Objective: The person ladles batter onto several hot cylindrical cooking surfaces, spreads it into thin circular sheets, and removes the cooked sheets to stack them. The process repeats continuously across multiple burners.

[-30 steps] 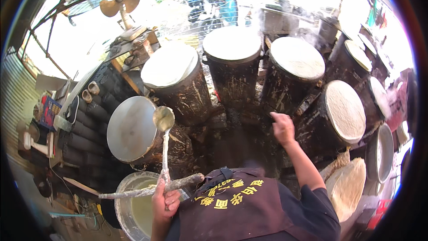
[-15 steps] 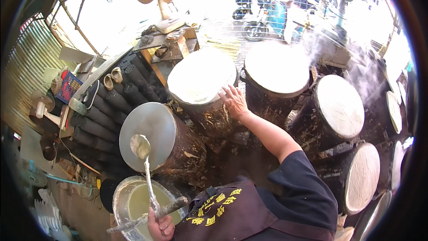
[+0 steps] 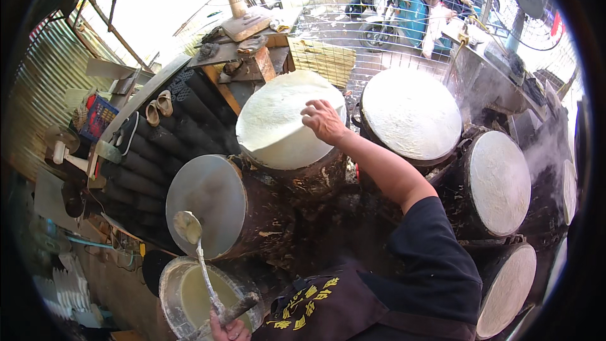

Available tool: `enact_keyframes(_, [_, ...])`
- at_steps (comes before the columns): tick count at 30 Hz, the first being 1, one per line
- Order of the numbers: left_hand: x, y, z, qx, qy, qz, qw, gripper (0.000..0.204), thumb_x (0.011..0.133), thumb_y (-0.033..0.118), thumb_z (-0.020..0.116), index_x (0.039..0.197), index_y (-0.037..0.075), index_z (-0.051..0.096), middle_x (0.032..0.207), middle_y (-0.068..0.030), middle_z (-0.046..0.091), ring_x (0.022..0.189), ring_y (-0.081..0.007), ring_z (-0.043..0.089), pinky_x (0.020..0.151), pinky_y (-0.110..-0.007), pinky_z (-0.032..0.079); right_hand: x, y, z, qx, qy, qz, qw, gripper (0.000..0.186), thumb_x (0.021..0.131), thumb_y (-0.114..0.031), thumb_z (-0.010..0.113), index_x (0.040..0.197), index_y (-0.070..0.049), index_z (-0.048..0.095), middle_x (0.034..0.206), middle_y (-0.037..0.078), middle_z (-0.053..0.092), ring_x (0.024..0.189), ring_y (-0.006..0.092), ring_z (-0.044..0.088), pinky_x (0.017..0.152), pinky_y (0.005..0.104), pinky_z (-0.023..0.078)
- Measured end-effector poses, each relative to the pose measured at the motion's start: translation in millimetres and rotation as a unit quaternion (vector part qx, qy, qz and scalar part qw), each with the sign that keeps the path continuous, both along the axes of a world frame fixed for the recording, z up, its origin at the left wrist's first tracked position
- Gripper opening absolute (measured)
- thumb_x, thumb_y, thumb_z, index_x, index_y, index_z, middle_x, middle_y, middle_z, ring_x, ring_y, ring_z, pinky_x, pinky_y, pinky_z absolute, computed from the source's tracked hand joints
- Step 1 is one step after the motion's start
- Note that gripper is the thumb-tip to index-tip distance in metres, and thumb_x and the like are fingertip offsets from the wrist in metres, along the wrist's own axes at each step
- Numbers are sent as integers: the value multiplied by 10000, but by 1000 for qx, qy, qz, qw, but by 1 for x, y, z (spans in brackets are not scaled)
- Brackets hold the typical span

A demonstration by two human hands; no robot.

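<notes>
My left hand is closed around the handle of a long ladle, whose bowl hangs over the near edge of a round griddle with a bare grey top. A dark wooden stick lies across the bucket rim beside that hand; whether my fingers also hold it I cannot tell. My right hand reaches to the far middle griddle, its fingers curled at a thin white batter sheet. The sheet's near part looks raised in a fold that runs to my fingers. Its pinched edge is hidden behind them.
Below the bare griddle stands a bucket of pale batter. More drum stoves with white-coated tops, such as one drum top, curve round to my right, some steaming. Stacked dark cylinders line the left. A fan stands behind.
My right hand has moved from the griddle's right edge inward over the sheet, and its spread fingers have curled in. A fold now shows in the sheet. The ladle has shifted slightly lower left.
</notes>
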State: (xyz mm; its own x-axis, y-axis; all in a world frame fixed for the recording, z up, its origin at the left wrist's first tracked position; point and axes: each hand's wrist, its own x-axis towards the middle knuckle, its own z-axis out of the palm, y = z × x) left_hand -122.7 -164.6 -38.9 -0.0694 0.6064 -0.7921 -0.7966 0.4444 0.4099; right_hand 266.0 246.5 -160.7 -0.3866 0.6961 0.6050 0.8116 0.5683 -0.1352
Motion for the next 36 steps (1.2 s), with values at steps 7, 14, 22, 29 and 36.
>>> enact_keyframes(7, [-6, 4, -7, 30, -30, -10, 999, 559, 919, 627, 397, 666, 134, 474, 469, 9, 366, 328, -148, 367, 282, -275, 321, -16, -40, -17, -24, -65, -10, 998, 80, 855, -80, 505, 881, -131, 559, 890, 48, 557, 947, 198, 507, 896, 358, 408])
enact_keyframes(14, [-19, 12, -1, 32, -43, -78, 996, 551, 919, 626, 395, 686, 132, 468, 470, 10, 354, 330, -141, 367, 274, -272, 317, -28, -190, -38, -86, 73, -11, 994, 61, 785, -156, 497, 818, -130, 542, 810, 52, 554, 814, 239, 540, 708, 368, 406])
enact_keyframes(22, [-76, -15, -28, 105, -139, -196, 965, 387, 941, 578, 388, 923, 192, 410, 538, 6, 375, 379, -125, 372, 299, -259, 331, -64, -411, -4, -129, 203, -192, 951, 20, 786, -90, 562, 770, -83, 553, 748, 97, 561, 740, 291, 568, 632, 409, 441])
enact_keyframes(29, [-115, -28, -38, 36, -150, -345, 926, 379, 942, 579, 387, 940, 200, 398, 566, -3, 384, 400, -134, 366, 319, -262, 333, -85, -593, -52, -189, 165, -488, 836, 45, 782, -110, 536, 801, -87, 568, 758, 102, 577, 793, 291, 606, 673, 413, 487])
enact_keyframes(36, [-59, -63, -12, 158, -197, -608, 753, 403, 985, 447, 406, 970, 73, 556, 554, 21, 327, 380, -97, 295, 300, -226, 272, -94, -754, -56, -179, 196, -643, 718, 85, 778, -97, 523, 843, -84, 575, 839, 126, 626, 843, 296, 631, 677, 407, 502])
